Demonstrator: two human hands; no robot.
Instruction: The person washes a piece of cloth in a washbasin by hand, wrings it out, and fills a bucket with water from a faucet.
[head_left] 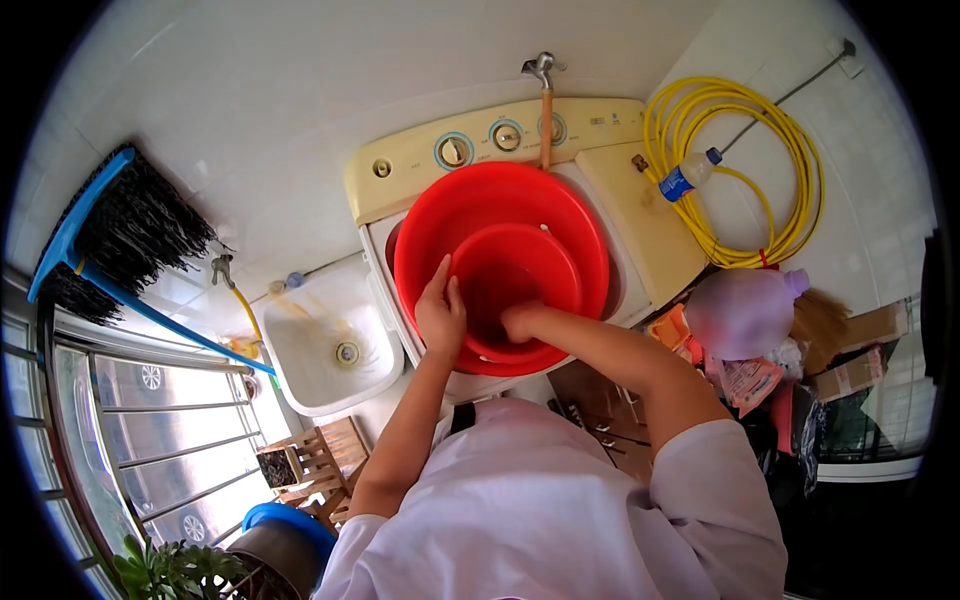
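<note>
A small red bucket point(560, 262) sits inside a wide red basin point(420, 220), which rests on the top of a twin-tub washing machine point(400, 180). My left hand point(441, 312) is at the bucket's left side, gripping its rim with thumb and fingers. My right hand point(519, 322) reaches down into the bucket at its lower right, curled near the inner wall. Its fingertips are hidden from view, and I cannot make out whether they hold anything. The bucket's interior is dark red and hard to read.
Behind the basin a wall tap point(541, 68) carries an orange hose point(547, 130). A white sink point(330, 385) stands at left, beside a blue-handled mop point(140, 300). At right hang a yellow hose coil point(800, 150) and a bottle point(688, 177), above a purple jug point(745, 315).
</note>
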